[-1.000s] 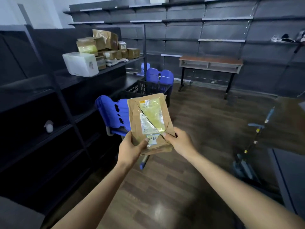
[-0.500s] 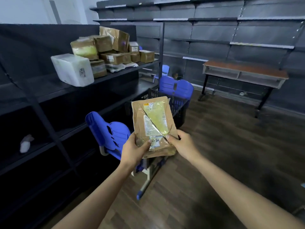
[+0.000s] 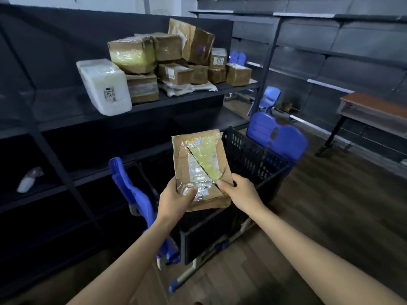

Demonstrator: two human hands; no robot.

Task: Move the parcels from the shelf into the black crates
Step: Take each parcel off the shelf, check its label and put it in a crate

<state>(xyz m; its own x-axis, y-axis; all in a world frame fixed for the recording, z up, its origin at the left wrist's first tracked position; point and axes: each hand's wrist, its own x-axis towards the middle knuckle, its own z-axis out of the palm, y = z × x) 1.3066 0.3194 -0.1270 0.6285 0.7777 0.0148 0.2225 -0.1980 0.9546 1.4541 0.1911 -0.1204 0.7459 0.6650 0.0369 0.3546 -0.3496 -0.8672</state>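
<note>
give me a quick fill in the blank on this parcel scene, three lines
1. The parcel gripped by the left hand and the right hand is ____ in colour.
2. The number printed on the white foam box on the shelf is ____.
3. The chair just beyond the black crate is ____.

Missing words: brown; 3270; blue

Both hands, left hand [image 3: 175,200] and right hand [image 3: 239,192], grip a brown parcel [image 3: 201,170] above the black crate [image 3: 253,155]
</note>
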